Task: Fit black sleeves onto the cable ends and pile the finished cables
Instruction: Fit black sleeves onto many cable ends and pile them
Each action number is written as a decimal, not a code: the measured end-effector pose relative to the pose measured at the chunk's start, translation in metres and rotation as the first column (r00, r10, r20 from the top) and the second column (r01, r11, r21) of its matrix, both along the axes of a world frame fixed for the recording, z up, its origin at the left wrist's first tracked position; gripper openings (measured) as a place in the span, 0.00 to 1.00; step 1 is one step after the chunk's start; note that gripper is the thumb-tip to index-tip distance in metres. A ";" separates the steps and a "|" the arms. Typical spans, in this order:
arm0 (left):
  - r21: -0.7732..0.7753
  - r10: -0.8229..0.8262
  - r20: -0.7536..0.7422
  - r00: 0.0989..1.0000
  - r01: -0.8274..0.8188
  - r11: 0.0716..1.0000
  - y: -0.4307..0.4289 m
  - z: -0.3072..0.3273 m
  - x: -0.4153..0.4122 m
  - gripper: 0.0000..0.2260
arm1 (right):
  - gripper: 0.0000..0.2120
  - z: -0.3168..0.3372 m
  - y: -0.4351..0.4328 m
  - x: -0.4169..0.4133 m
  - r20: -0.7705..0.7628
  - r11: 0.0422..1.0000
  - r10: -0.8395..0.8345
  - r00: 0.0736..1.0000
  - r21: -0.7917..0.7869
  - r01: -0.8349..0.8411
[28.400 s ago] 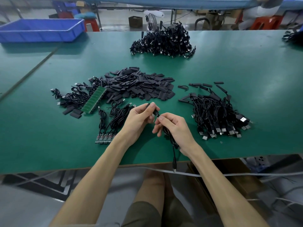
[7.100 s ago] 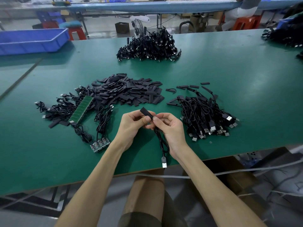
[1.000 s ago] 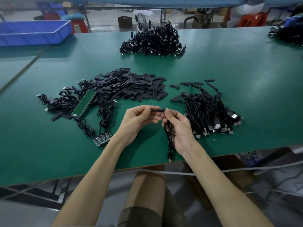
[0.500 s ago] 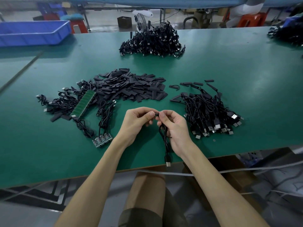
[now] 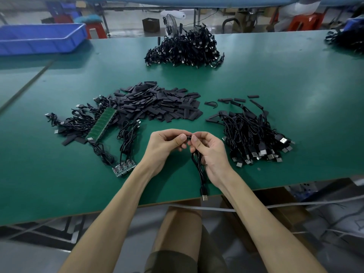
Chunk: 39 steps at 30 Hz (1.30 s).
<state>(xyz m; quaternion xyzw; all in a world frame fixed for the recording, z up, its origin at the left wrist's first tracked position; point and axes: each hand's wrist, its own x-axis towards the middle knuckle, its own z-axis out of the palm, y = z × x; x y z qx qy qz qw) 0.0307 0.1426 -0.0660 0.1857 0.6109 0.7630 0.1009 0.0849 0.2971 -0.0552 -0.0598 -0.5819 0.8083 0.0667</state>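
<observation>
Both hands are hovering over the near part of the matte green table [image 5: 295, 85]. The left hand [image 5: 167, 146] is curling its fingers and pinching, thumb against forefinger, the upper end of a thin, glossy black cable [image 5: 199, 168]. The right hand [image 5: 208, 152], fingers likewise curled, is gripping the same end just beside it, with the thumb tips nearly meeting. Only a short dark stub is showing between the thumbs, too small to tell whether it is sleeved. The cable is hanging in a doubled loop below the right palm, its flat metal plug [image 5: 204, 195] dangling at the table's edge. Flat, rectangular black sleeves [image 5: 157, 105] are lying heaped beyond the hands. A tangled pile [image 5: 252, 134] of cables is sitting just right of the right hand. A ribbed green board strip [image 5: 102, 125] is lying among loose cables to the left.
</observation>
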 end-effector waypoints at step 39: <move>0.159 -0.054 0.160 0.986 0.029 0.987 0.000 0.005 0.001 0.13 | 0.11 0.002 0.006 0.001 0.101 0.970 0.005 0.995 -0.244 0.020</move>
